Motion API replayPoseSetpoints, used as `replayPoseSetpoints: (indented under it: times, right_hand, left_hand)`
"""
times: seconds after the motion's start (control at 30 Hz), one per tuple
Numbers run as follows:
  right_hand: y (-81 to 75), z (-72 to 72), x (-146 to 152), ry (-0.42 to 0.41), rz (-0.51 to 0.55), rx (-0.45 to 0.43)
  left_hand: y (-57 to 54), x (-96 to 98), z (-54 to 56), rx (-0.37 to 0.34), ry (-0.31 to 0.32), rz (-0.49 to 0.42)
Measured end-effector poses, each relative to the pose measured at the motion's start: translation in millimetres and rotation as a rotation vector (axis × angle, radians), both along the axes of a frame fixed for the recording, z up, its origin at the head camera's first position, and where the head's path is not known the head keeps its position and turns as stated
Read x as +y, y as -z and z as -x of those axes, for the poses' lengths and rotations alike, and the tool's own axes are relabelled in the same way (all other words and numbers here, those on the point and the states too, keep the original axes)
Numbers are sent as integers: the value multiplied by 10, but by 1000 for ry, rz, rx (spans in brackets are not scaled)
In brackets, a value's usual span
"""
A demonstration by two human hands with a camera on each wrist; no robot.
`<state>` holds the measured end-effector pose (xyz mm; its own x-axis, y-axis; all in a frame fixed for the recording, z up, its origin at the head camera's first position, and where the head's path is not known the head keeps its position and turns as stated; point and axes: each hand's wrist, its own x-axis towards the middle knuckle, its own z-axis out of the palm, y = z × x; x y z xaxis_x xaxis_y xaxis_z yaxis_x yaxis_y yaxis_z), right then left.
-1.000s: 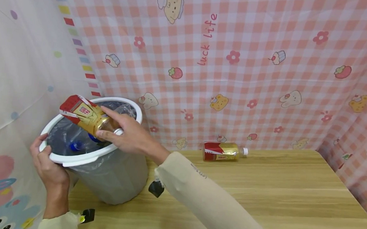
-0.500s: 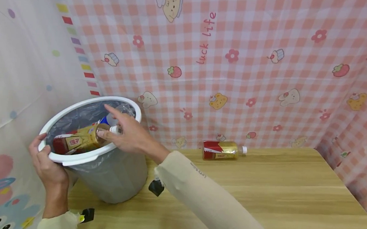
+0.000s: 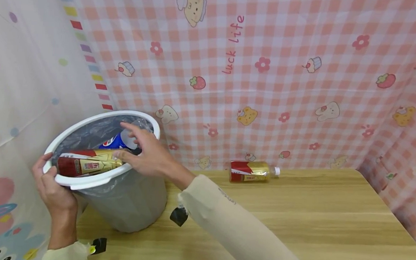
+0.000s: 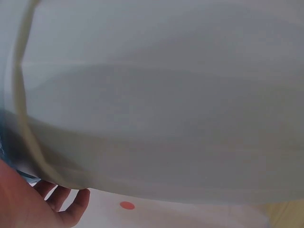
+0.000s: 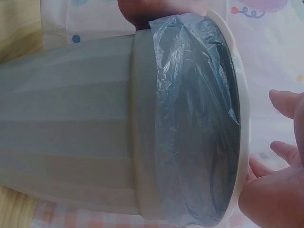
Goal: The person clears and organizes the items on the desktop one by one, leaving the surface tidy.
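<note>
A grey trash can [image 3: 128, 204] with a white rim [image 3: 83, 119] leans on the table at the left. My left hand [image 3: 55, 192] grips that rim at its left side, thumb outside. My right hand [image 3: 149, 150] is over the rim's right side, fingers spread, thumb overlapping the neck end of a red-and-gold bottle [image 3: 88, 163] in the head view. This bottle lies sideways inside the can, label up. Behind it lies a bottle with a blue label [image 3: 113, 142]. In the right wrist view, the right fingers [image 5: 285, 103] are spread beside the rim with nothing between them.
Another red-and-gold bottle [image 3: 250, 172] with a white cap lies on the wooden table [image 3: 295, 223], near the checked curtain [image 3: 212, 66]. A clear grey liner bag [image 5: 194, 118] folds over the can's rim. A white curtain [image 3: 24, 95] hangs at the left.
The red-and-gold bottle has gone from the right hand's hold above the can down into it. The right fingers have let go and spread. The left hand has stayed on the rim.
</note>
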<state>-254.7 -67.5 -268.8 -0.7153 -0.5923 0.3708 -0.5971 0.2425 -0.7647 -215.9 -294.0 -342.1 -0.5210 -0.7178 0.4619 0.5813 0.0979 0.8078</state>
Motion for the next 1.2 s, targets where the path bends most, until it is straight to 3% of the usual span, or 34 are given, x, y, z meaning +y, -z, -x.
replayPoseSetpoints:
  times: [0.4, 0.63, 0.9, 1.2]
  right_hand:
    - [37, -75, 150, -12, 157, -56]
    - [54, -88, 253, 11, 180, -84]
    - [130, -98, 410, -20, 215, -101]
    - [302, -114, 716, 46, 205, -167]
  left_hand:
    - [3, 11, 18, 52, 11, -26]
    - [-1, 13, 9, 48, 20, -38]
    - [12, 15, 9, 56, 24, -40]
    - [-5, 10, 6, 34, 8, -43]
